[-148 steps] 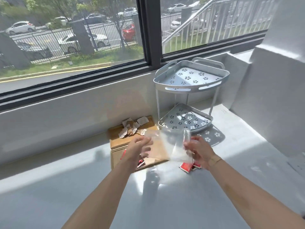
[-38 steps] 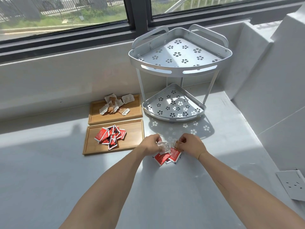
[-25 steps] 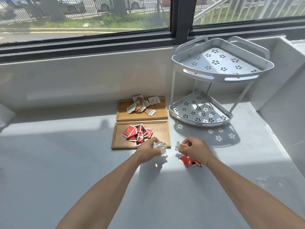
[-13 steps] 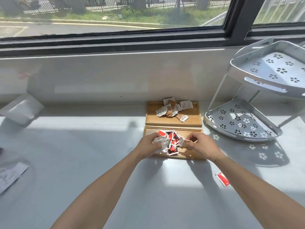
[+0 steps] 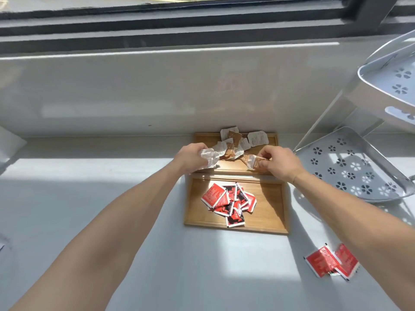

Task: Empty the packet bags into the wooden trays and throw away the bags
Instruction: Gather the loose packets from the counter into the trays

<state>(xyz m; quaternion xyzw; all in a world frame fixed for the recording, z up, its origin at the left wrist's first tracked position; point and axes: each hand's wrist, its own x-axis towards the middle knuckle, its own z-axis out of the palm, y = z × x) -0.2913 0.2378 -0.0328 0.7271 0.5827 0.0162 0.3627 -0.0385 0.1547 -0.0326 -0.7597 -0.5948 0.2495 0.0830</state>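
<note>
We see both arms reaching up the middle of the frame over a pale desk (image 5: 202, 265) below a window ledge. The left hand (image 5: 190, 158) is closed around a crumpled clear bag (image 5: 208, 157), held just above the left end of the far wooden tray (image 5: 265, 167), which sits at upper centre against the wall. The right hand (image 5: 278, 162) pinches a small brown-and-white packet (image 5: 253, 161) between thumb and fingertips over the right part of that same tray. A loose heap of brown and white packets (image 5: 238, 142) lies in the far tray, between and just beyond the two hands. Directly below it in the frame, touching its near edge, the near wooden tray (image 5: 269, 212) holds a pile of red packets (image 5: 229, 203) gathered toward its left-centre. Two more red packets (image 5: 330, 262) lie overlapping on the desk at lower right, well apart from the trays and beside the right forearm. At the right edge stands a white corner rack (image 5: 359, 167) with flower-shaped cutouts, its lower shelf near the trays' right ends. Sunlight falls in bright patches across the desk.
</note>
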